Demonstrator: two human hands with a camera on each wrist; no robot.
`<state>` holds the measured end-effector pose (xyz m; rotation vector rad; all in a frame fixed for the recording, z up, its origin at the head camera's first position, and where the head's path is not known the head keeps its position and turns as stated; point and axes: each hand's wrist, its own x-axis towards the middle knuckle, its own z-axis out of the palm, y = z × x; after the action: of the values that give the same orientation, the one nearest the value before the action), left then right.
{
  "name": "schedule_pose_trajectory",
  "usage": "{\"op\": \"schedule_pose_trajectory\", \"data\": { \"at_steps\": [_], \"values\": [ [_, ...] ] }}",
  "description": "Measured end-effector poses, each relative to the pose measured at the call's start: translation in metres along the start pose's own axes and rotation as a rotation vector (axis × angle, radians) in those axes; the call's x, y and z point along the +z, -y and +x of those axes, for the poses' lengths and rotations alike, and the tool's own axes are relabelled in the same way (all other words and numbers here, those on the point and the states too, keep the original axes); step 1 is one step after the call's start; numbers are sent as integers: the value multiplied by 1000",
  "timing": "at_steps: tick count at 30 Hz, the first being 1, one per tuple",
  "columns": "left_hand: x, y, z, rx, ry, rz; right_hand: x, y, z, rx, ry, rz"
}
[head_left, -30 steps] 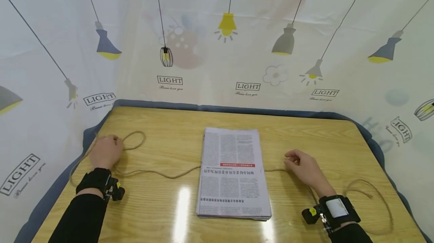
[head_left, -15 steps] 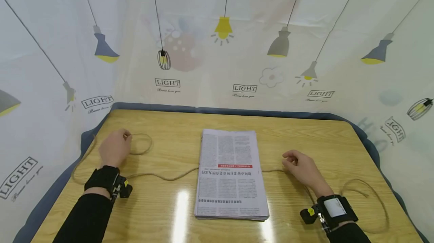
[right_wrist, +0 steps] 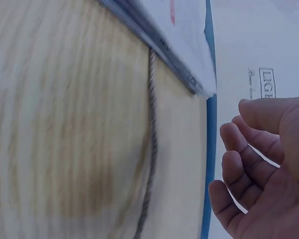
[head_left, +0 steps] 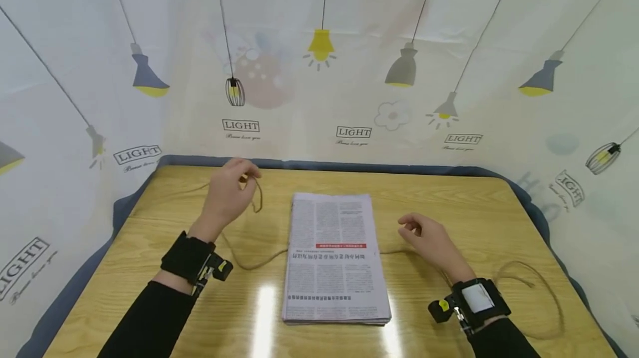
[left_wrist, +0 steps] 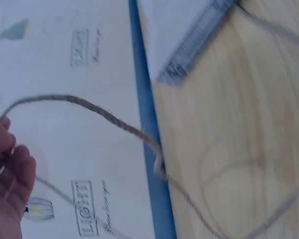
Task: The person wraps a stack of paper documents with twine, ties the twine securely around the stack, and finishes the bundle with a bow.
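Head view, and it's the left hand making the news: a second ago it was out by the table's left side, and now it has swung inward and toward the back, much nearer the papers. It brings the rope along, thumb and fingertips pinched on it, a short length dangling from the grip. The loop that lay beside that hand has been drawn up off the table, though another strand trails back to the left.

Over to the right hand, and no such drama: hardly any move over that same second. Its fingers are loosely bent, thumb apart from them, nothing between; the right wrist view shows the rope running past, clear of those fingertips.

The papers hold their place in the middle of the table, squared up, with the rope going in at one side and coming out at the other, so it appears to pass beneath. What does it mean? As I read it, only the left length is being worked for now; the right one lies slack on the table, curling round beyond the wrist. Whether the dangling piece is the rope's very end, I can't tell.
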<state>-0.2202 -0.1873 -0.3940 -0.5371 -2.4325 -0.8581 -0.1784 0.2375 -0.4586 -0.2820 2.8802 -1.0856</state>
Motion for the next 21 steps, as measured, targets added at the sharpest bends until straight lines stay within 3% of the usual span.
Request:
{"op": "schedule_pose_trajectory", "data": {
  "at_steps": [5,8,15,21],
  "values": [
    [7,-33,10,63,86,-318,5,31,14,-78,13,35],
    [13,-49,14,86,133,-435,11,53,23,-146,8,53],
    [24,-80,18,136,218,-566,32,95,47,-316,-15,29],
    [27,-97,20,168,285,-687,45,111,59,-453,-16,94]
  ]
}}
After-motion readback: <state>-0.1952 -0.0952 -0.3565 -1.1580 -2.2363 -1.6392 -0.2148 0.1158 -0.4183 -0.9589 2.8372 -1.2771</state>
